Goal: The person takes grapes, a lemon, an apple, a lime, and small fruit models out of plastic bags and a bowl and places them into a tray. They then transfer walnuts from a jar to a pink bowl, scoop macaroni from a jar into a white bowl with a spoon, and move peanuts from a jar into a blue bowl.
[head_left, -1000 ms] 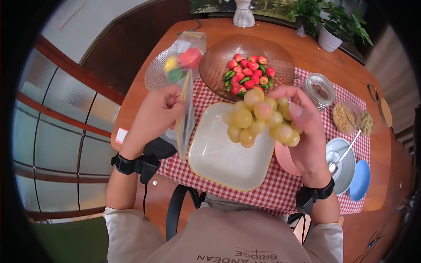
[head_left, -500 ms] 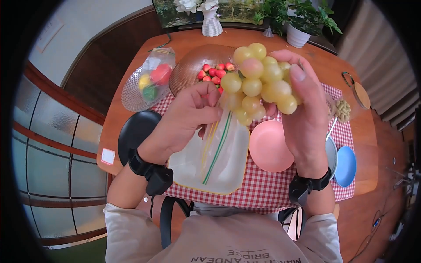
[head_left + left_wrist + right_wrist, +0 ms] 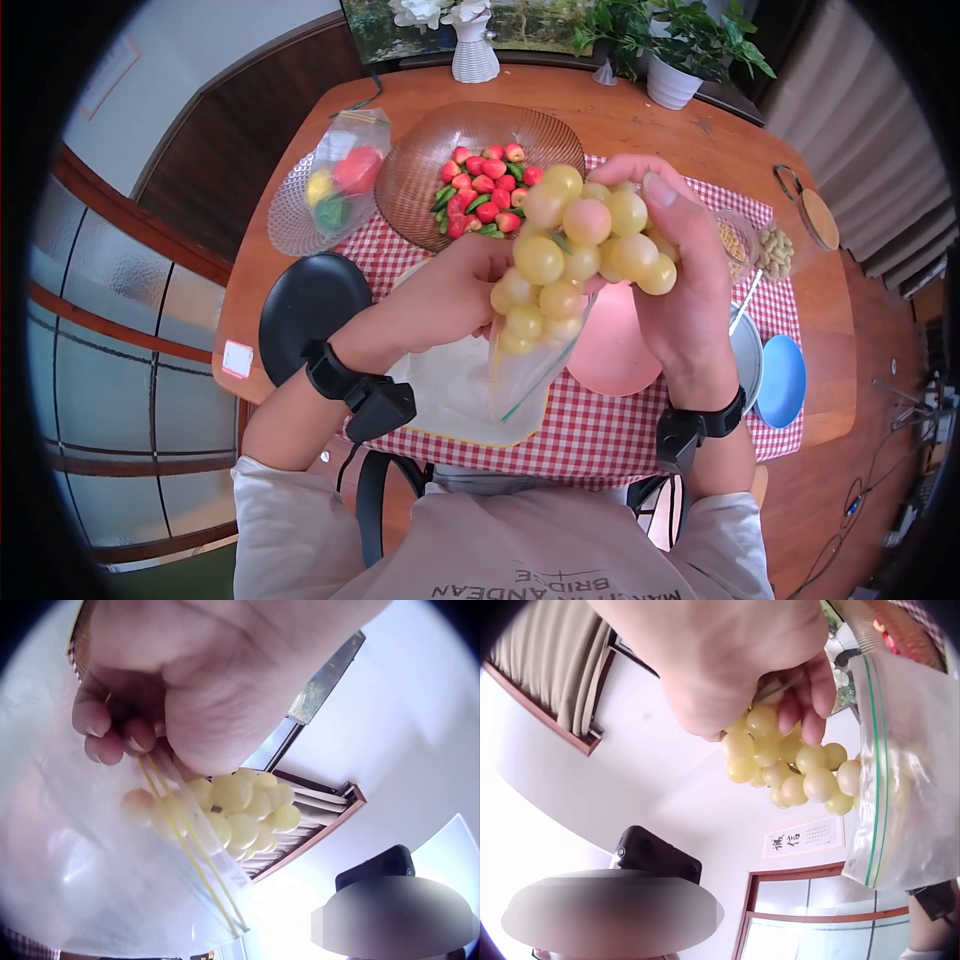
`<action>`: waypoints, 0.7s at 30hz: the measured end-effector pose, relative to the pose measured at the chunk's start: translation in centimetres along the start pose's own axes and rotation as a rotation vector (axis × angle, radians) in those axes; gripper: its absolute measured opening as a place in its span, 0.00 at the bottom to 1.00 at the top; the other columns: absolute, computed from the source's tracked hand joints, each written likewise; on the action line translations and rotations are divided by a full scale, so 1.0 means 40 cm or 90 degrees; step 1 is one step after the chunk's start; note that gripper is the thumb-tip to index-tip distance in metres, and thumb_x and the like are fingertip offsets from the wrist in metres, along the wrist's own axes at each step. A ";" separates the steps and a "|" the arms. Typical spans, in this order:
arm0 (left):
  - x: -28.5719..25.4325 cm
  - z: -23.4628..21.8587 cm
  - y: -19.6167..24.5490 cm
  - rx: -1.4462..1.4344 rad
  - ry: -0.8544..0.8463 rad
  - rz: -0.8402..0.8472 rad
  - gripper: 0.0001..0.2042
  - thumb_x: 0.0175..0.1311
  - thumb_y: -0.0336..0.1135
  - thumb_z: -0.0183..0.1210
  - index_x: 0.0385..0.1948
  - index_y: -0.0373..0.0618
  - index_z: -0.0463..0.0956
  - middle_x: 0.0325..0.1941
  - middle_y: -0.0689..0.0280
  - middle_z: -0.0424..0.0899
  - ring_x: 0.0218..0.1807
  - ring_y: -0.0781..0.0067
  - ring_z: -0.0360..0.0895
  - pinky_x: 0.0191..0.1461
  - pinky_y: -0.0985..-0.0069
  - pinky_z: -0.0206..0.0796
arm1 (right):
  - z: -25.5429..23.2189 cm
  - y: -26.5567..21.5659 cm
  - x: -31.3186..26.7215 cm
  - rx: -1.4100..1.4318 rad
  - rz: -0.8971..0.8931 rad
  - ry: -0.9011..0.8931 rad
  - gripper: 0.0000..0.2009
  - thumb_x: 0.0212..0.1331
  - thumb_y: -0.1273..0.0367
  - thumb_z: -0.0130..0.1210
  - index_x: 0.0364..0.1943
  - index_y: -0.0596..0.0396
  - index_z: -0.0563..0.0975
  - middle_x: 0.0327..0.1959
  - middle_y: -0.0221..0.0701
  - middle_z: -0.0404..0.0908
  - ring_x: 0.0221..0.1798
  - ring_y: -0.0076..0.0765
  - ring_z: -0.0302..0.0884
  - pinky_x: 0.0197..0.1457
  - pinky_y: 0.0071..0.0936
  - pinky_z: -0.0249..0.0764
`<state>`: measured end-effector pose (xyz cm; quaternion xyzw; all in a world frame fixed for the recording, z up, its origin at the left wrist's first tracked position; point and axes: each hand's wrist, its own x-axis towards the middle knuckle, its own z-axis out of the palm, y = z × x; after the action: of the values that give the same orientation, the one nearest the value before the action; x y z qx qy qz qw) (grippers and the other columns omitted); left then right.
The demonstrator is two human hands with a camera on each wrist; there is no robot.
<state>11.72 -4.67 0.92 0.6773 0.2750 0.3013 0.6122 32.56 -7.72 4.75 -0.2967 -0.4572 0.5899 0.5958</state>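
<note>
A bunch of pale yellow-green grapes [image 3: 580, 240] hangs from my right hand [image 3: 690, 270], whose fingers grip its stem end in the right wrist view. My left hand [image 3: 455, 300] pinches the rim of a clear zip bag [image 3: 530, 385] with a yellow and a green strip. The lower grapes lie at the bag's mouth, and some show through the plastic [image 3: 922, 795] in the right wrist view. Both hands are above a white tray [image 3: 440, 395] with a yellow rim, which the bag partly covers.
Behind the hands stands a brown glass bowl [image 3: 410, 150] with small red fruits and green vegetables. A black plate [image 3: 305, 320] lies left, a pink plate [image 3: 615, 350] and blue plate [image 3: 782, 380] right. A filled bag [image 3: 355, 170] rests on a clear dish at the back left.
My left hand has brought the bag rightward and turned its mouth toward the grapes. The grapes rose and then came down, and their lower end now meets the bag's mouth.
</note>
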 end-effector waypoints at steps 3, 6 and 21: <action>-0.005 -0.013 0.027 -0.014 -0.022 -0.141 0.16 0.68 0.28 0.57 0.56 0.37 0.79 0.33 0.73 0.84 0.29 0.88 0.76 0.30 0.85 0.67 | -0.016 -0.022 -0.006 -0.075 0.001 -0.002 0.16 0.72 0.60 0.51 0.46 0.60 0.80 0.39 0.29 0.84 0.37 0.22 0.81 0.37 0.20 0.77; -0.013 -0.031 0.040 0.003 -0.007 -0.152 0.21 0.63 0.24 0.53 0.60 0.35 0.78 0.31 0.74 0.83 0.25 0.91 0.71 0.28 0.86 0.63 | -0.010 -0.030 -0.007 -0.250 -0.073 -0.012 0.14 0.69 0.61 0.54 0.39 0.59 0.82 0.33 0.27 0.83 0.34 0.19 0.79 0.34 0.22 0.75; -0.010 -0.065 0.113 0.033 0.128 -0.049 0.25 0.59 0.28 0.50 0.61 0.38 0.79 0.23 0.79 0.76 0.22 0.94 0.61 0.25 0.88 0.51 | 0.043 -0.032 -0.035 -0.789 -0.114 -0.227 0.33 0.54 0.45 0.68 0.56 0.52 0.77 0.35 0.39 0.86 0.33 0.52 0.83 0.39 0.42 0.78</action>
<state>9.55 -3.68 5.58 0.6484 0.3684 0.3370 0.5748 31.73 -9.55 6.32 -0.4439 -0.8273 0.2053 0.2764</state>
